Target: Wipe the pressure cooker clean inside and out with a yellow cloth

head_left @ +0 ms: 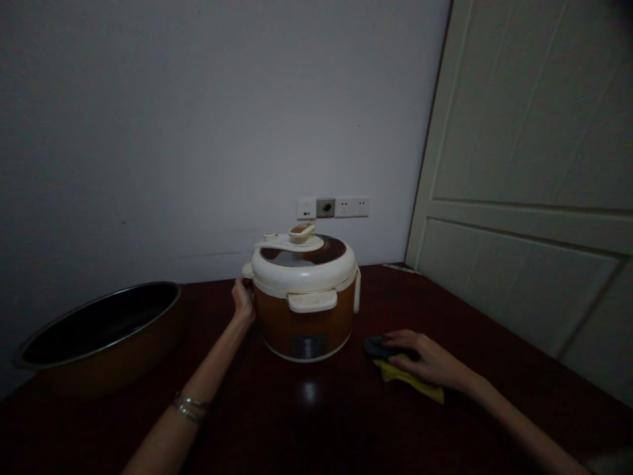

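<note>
An electric pressure cooker (pixel 306 323) stands upright on the dark red table, with an orange-brown body, a cream lid and a cream handle at its side. My left hand (pixel 244 300) grips the cooker's left side just below the lid rim, its fingertips partly hidden behind the body. To the right of the cooker, my right hand (pixel 425 356) rests low over the tabletop, its fingers bent over a yellow cloth (pixel 413 382). A dark grey rounded piece (pixel 374 347) shows under the same fingers; what it is I cannot make out.
A large oval pan (pixel 113 353) with a dark inside and metal rim stands at the left. Wall sockets (pixel 352 207) sit behind the cooker. A pale panelled door (pixel 524 218) borders the right side of the table (pixel 316 435). The light is dim.
</note>
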Demonstrator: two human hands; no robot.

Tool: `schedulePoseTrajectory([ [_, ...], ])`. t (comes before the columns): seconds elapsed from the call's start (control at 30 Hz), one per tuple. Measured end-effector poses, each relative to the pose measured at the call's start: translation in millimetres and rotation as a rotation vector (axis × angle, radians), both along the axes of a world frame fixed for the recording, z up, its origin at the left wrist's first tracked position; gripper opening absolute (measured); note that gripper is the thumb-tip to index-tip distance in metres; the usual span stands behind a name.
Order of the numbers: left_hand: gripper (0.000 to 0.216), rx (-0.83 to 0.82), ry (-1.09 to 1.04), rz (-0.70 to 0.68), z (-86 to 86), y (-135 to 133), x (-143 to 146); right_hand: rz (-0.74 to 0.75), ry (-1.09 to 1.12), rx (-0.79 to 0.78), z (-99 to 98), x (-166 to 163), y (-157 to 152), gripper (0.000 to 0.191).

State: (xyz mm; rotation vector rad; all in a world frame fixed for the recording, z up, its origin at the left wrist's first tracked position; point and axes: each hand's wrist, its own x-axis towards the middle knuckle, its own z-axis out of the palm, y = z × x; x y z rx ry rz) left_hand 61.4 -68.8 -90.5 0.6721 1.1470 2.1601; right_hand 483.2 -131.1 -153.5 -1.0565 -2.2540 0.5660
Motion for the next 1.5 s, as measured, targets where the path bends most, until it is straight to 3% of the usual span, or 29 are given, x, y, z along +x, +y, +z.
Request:
schedulePoseTrajectory([
  [0.17,0.021,0.003,0.038,0.045,19.1,-1.7,-12.2,0.010,-0.034,0.045,-24.9,17.3,-29.4,0.052],
  [0.33,0.026,-0.115,0.452,0.093,41.9,-9.4,-25.1,-0.114,0.022,0.121,-30.0,3.7,-19.0,0.038],
  [0.43,0.028,-0.176,0.535,0.012,46.5,-13.9,-25.6,-0.231,0.330,0.163,-8.3,-17.6,2.2,0.041],
  [0.57,0.024,-0.233,0.538,-0.091,48.0,-19.3,-23.6,-0.394,0.709,0.245,48.0,-54.4,45.5,0.050],
  [0.63,0.023,-0.262,0.586,-0.089,49.1,-21.1,-24.1,-0.390,0.769,0.273,73.3,-72.0,68.6,0.051],
  [0.73,0.023,-0.246,0.651,-0.068,50.8,-21.6,-25.8,-0.279,0.851,0.073,92.0,-93.9,97.6,0.058],
  [0.83,0.023,-0.200,0.668,-0.020,51.4,-19.5,-27.7,-0.208,0.899,-0.080,91.2,-109.0,117.6,0.061],
  [0.97,0.022,-0.187,0.698,0.005,50.8,-16.3,-30.5,-0.195,0.915,-0.121,83.3,-120.2,132.5,0.062],
  [1.1,0.022,-0.198,0.707,0.008,49.8,-15.6,-31.2,-0.210,0.930,-0.160,71.6,-126.4,128.4,0.064],
  [1.3,0.022,-0.177,0.747,0.019,49.4,-15.2,-31.6,-0.304,0.884,0.077,50.2,-132.7,91.7,0.064],
  [1.4,0.024,-0.164,0.764,-0.008,49.2,-14.6,-33.1,-0.300,0.859,0.081,58.7,-129.8,91.0,0.060],
  [1.5,0.025,-0.163,0.777,-0.021,49.0,-14.3,-34.0,-0.290,0.800,-0.062,76.0,-122.1,106.1,0.054],
])
